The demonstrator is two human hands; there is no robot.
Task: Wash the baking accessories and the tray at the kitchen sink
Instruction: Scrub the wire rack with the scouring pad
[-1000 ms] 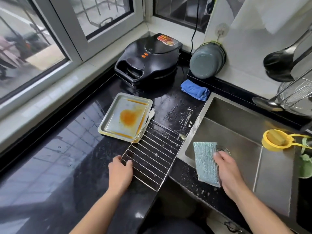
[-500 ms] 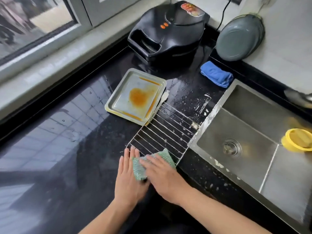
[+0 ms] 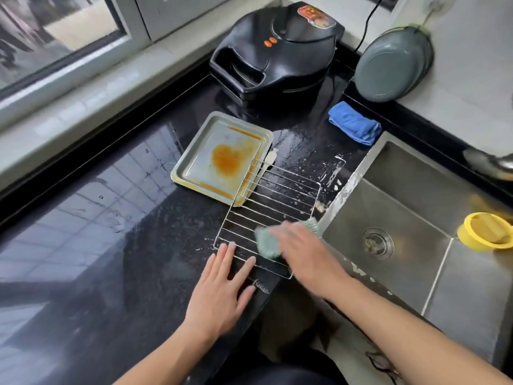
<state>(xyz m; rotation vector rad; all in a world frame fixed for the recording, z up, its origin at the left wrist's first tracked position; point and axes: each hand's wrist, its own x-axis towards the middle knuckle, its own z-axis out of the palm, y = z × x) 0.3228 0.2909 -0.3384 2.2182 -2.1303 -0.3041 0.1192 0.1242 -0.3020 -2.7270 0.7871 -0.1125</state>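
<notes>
Head view gives me the black stone worktop (image 3: 97, 245) running from the window sill to the steel sink (image 3: 402, 207), which is set into its right end. At the worktop's back edge I see a black electric griddle (image 3: 277, 48), lid down, and right of it a grey bowl (image 3: 394, 65) tipped on its side against the wall. Mid-worktop, just in front of the griddle, the baking tray (image 3: 194, 173) lies flat with an orange stain in its middle and orange streaks along two sides. The wire rack (image 3: 277, 195) lies beside the sink's left rim, its far left corner resting over the tray's near right corner; white suds fleck the stone around it. My left hand (image 3: 222, 293) lies flat with fingers spread and straight, fingertips touching the rack's near left corner, palm on the worktop near the front edge. My right hand (image 3: 302, 254) is blurred; it presses a green scouring cloth (image 3: 266, 243) down on the rack's near right part, and I cannot tell how far its fingers curl. A folded blue cloth (image 3: 354, 126) sits by the sink's back left corner. A yellow round holder (image 3: 485, 232) sits on the sink's right side.
</notes>
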